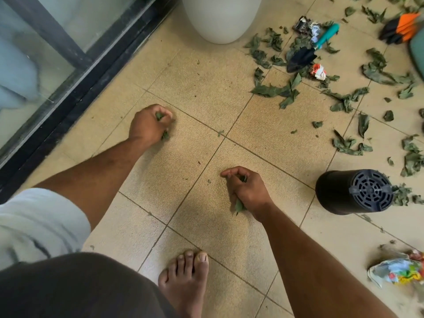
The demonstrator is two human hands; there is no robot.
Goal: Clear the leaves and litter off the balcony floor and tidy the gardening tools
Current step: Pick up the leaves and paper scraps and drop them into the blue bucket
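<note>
Your left hand [149, 125] and right hand [246, 191] each clench wilted leaves [238, 206] off the balcony floor [206, 88] — light, limp, crushable; gather them in loose fistfuls.

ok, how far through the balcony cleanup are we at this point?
Early to midway. Looks done: the tiles around both hands are nearly bare, only crumbs left. In hand: the left hand and right hand each grip a clump of leaves. Left: scattered leaves on the right, crumpled wrappers, the trowel, the gloves and the tipped black pot still lie on the floor.
</note>
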